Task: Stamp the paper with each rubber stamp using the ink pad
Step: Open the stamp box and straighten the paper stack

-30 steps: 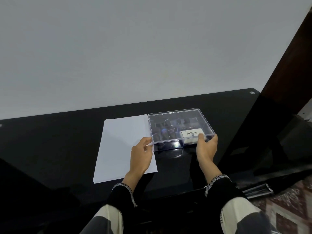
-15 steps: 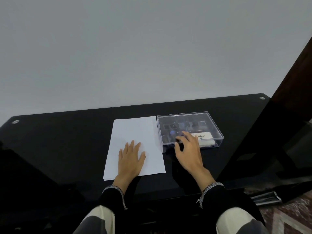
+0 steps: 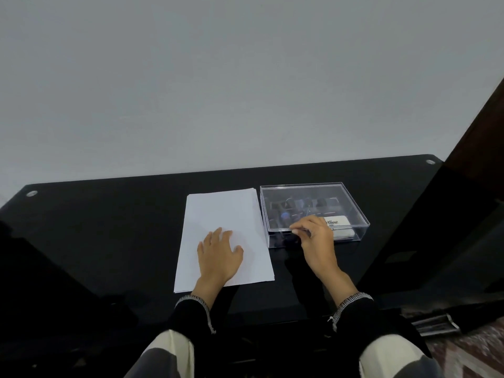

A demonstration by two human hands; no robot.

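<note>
A person's left hand [image 3: 218, 255] lies flat, fingers spread, on the white paper [image 3: 223, 214] at the centre of a black glass table [image 3: 109, 227]. At three o'clock of the sheets stands a clear plastic box [image 3: 349, 197], lid on, holding dark rubber stamps [image 3: 286, 208] and a white ink pad [image 3: 339, 222]. The right hand [image 3: 316, 241] pinches the lid's near edge. The lid looks light, rigid and slippery, probably best lifted by its rim.

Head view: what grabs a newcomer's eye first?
The white paper at the centre of the black glass table, with the left hand flat on it. Just right, a clear plastic box of stamps, the right hand pinching its lid's front edge.
</note>
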